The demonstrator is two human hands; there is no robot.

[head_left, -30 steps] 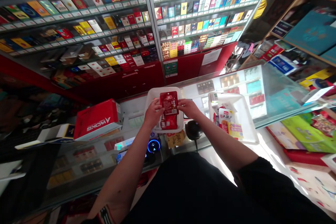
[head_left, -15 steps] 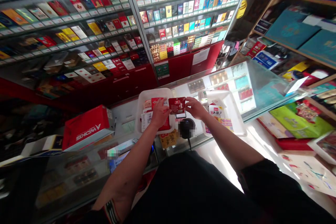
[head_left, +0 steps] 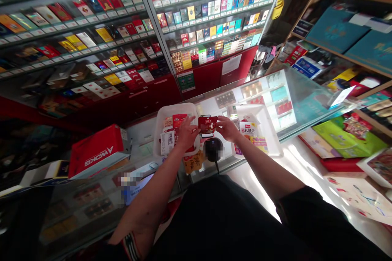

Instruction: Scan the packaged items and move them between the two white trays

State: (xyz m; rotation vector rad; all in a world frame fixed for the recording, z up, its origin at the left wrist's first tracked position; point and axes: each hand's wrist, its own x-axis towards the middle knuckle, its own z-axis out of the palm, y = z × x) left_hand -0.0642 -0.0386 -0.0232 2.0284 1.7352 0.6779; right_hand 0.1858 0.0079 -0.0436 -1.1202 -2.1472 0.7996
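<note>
A small dark red snack packet is stretched between my two hands over the counter. My left hand pinches its left edge, above the left white plastic tub. My right hand grips its right edge with closed fingers. Red, white and pale packets lie in the left tub, partly covered by my left hand. The right white tub holds several packets, among them a white one with dark characters. Behind the held packet, a dark-framed flat object shows only in part.
A round black device with a cable stands between the tubs, near a yellow-orange packet. A red shoebox-like carton sits on the left of the glass counter. Shelves of cigarette packs line the back wall.
The view has shifted slightly, so the counter things appear a little further left. Both hands keep hold of the red packet, which looks slightly more tilted towards its back.
</note>
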